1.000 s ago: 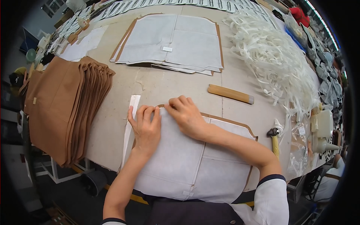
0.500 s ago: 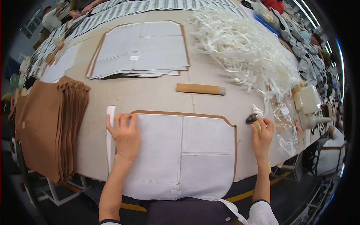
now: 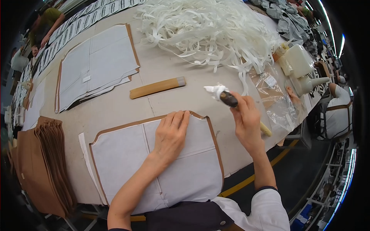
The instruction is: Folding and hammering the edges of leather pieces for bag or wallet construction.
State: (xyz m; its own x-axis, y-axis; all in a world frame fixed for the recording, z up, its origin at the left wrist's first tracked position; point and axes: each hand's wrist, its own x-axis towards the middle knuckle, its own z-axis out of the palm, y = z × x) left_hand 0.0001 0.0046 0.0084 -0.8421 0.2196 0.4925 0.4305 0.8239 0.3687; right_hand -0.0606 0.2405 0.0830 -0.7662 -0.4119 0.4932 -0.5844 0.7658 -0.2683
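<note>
A white-backed panel with a brown folded border (image 3: 185, 165) lies at the table's near edge, in front of me. My left hand (image 3: 171, 133) rests on it with outstretched fingers, their tips at its far brown edge near the right corner. To the right of that, my right hand (image 3: 248, 119) is closed round a hammer (image 3: 229, 99). The hammer's dark head has white wrapping at one end, and its yellowish handle shows below the hand. The head appears raised over the table, apart from the panel.
A tan bar (image 3: 157, 87) lies beyond the panel. Similar panels (image 3: 102, 57) are stacked at far left, folded brown pieces (image 3: 38, 165) at near left. White ribbon (image 3: 216, 34) heaps at the back. Bottles (image 3: 300, 61) and a clear bag (image 3: 275, 96) sit right. A person (image 3: 48, 23) works far left.
My left hand has moved from the panel's far left corner rightward along its far edge. My right hand has turned the hammer and brought it closer to the panel. The view has swung right.
</note>
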